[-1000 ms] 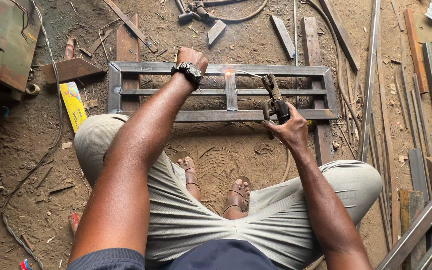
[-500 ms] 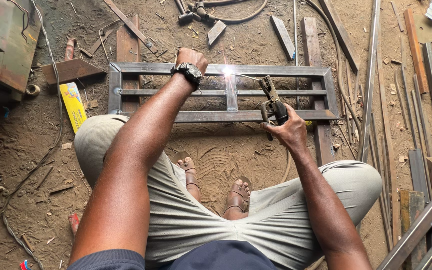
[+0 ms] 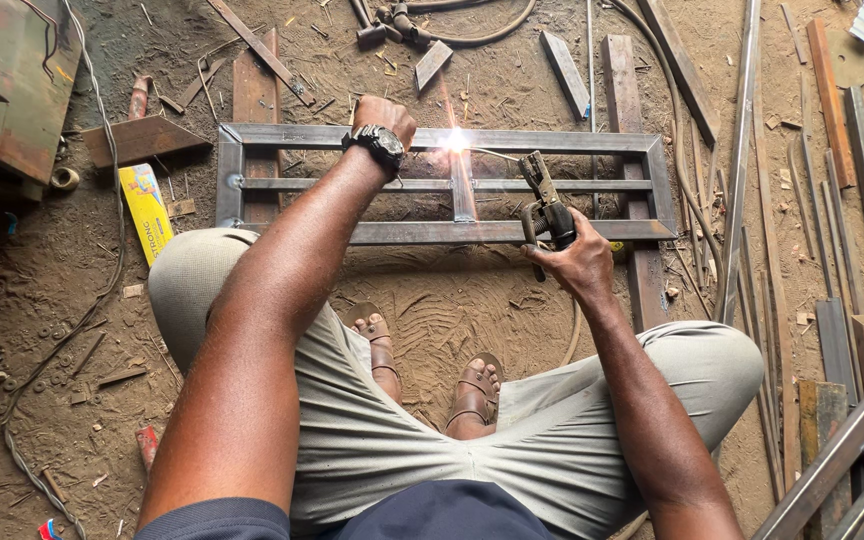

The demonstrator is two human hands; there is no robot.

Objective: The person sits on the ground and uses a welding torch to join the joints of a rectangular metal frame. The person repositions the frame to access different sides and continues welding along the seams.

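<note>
A rectangular grey steel frame lies on the dirt floor in front of my knees. My left hand, with a black wristwatch, presses down on the frame's far rail. My right hand grips a welding electrode holder, whose thin rod reaches left to a bright white arc where the centre upright meets the far rail. I am squatting, and my sandalled feet show below the frame.
A yellow electrode box lies left of the frame beside a rusty metal plate. Long steel bars and strips cover the floor at the right. Cables and offcuts lie beyond the frame.
The arc has grown from a faint glow to a bright white flash. Both hands have stayed in place.
</note>
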